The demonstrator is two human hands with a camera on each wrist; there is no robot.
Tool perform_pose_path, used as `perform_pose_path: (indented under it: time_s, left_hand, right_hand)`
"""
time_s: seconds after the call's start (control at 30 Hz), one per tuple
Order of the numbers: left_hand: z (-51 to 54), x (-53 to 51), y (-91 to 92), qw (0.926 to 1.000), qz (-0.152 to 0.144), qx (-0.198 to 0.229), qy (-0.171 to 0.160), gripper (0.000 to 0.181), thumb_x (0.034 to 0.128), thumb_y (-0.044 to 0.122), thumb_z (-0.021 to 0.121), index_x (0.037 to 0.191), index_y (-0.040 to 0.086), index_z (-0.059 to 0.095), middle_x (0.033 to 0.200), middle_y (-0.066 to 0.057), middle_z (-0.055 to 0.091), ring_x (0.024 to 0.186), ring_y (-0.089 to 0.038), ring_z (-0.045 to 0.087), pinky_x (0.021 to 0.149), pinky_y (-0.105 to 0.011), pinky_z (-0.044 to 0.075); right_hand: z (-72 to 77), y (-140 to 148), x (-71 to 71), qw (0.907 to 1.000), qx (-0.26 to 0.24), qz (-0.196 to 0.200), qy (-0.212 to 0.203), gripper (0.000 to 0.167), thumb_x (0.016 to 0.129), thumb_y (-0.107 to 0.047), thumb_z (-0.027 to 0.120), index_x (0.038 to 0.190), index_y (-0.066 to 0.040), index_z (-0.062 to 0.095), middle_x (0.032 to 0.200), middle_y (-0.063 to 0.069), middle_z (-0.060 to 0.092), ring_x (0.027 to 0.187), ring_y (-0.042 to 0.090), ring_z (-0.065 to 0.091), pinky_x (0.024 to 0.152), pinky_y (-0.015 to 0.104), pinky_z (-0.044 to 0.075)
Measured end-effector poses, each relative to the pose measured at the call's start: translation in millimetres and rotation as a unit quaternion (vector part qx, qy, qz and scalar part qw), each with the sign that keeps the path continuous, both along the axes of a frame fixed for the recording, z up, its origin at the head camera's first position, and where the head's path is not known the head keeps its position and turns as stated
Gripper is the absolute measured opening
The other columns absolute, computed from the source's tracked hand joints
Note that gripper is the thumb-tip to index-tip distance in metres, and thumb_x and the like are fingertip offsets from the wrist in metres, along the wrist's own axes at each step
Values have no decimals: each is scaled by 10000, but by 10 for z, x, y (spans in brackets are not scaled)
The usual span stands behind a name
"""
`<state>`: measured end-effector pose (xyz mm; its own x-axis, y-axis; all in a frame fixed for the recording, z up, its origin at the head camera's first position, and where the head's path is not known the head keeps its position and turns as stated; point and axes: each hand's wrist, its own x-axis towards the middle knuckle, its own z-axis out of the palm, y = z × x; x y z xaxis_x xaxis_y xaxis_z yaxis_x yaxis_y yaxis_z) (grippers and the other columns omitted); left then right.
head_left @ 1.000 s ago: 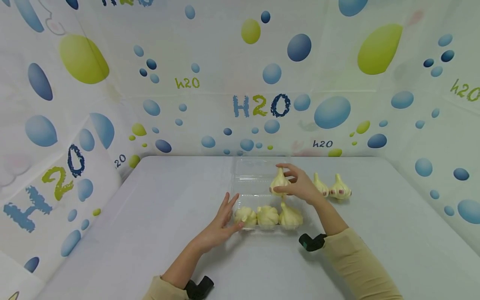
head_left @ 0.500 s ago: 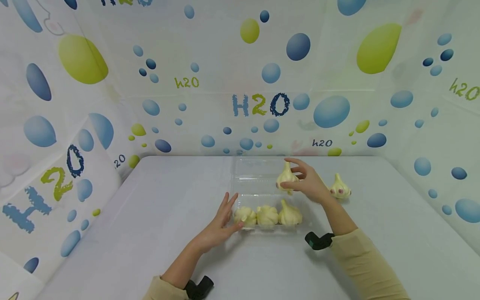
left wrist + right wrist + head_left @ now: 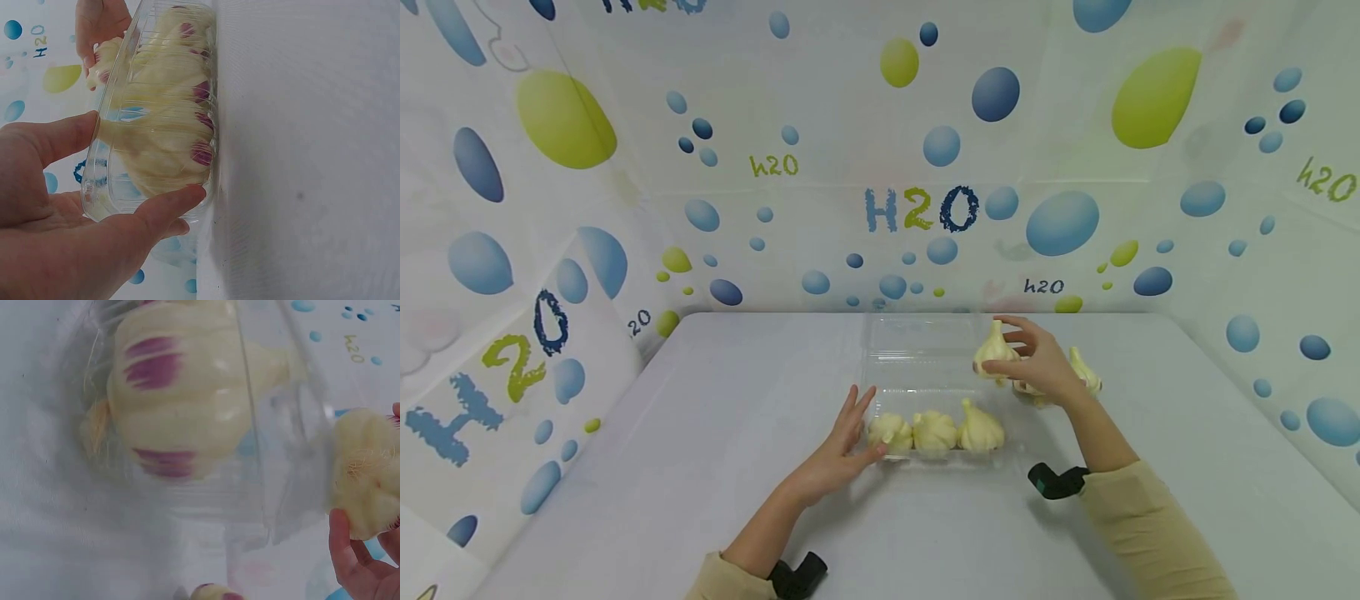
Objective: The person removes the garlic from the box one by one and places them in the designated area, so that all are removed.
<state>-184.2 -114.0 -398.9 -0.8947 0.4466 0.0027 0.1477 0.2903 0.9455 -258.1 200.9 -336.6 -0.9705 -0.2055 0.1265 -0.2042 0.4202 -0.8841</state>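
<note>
A clear plastic clamshell box (image 3: 880, 400) stands on the table with its lid (image 3: 917, 337) laid open toward the back. Inside sit three garlic bulbs (image 3: 936, 432) in a row. My left hand (image 3: 835, 458) rests against the box's left end, its fingers straight and spread, the thumb (image 3: 178, 203) touching the front wall. My right hand (image 3: 1041, 362) holds another garlic bulb (image 3: 995, 354) by neck and base, above the table right of the lid. Two more bulbs lie beyond that hand, one garlic bulb (image 3: 1028, 390) mostly hidden by it, the other garlic bulb (image 3: 1084, 372) partly covered.
The white table (image 3: 737, 392) reaches back to a patterned backdrop (image 3: 820, 225) printed with blue and green drops. Black camera mounts (image 3: 1056, 482) stick out at both wrists, close above the tabletop.
My right hand has carried the garlic bulb to the right, from over the lid to beside it. My left hand, the box and its three bulbs have stayed put.
</note>
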Motion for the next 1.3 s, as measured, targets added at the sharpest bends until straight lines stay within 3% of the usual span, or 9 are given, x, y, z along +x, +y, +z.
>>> perform_pose_path:
  time_s: [0.3,0.5,0.73,1.0,1.3]
  left_hand:
    - [-14,3,1,10000,20,-14,13,783,907,224,584,1462,368,51,1495,-39,-215,1340,-425,82,1052,-557,128]
    - [-11,3,-4,10000,-3,9,51,781,907,234,585,1464,362,53,1497,-48,-210,1341,-424,86,1050,-563,125]
    - [-20,-7,-7,9999,-36,-5,102,776,905,256,584,1469,342,57,1498,-67,-208,1335,-441,91,1045,-571,128]
    - [-16,4,0,10000,34,-1,24,788,899,258,594,1463,366,55,1498,-33,-208,1345,-411,89,1058,-542,129]
    - [-14,15,10,10000,43,44,18,778,905,225,587,1467,346,64,1499,-44,-205,1354,-393,59,1057,-551,117]
  right_hand:
    - [89,158,83,9997,156,-194,2,768,786,-214,728,1417,-91,308,1296,254,427,1100,397,462,751,368,499]
    - [59,326,69,9992,211,-338,74,775,783,-247,734,1423,-134,311,1302,237,429,1106,391,464,816,414,466]
    - [95,496,104,9985,304,-442,64,783,794,-259,723,1431,-120,288,1313,258,405,1126,411,446,736,290,488]
    - [106,704,114,9980,363,-520,79,785,807,-239,712,1438,-121,260,1330,270,379,1169,428,412,756,310,489]
    - [79,936,95,9974,253,-656,132,790,817,-241,701,1446,-117,239,1336,287,367,1155,426,413,691,196,493]
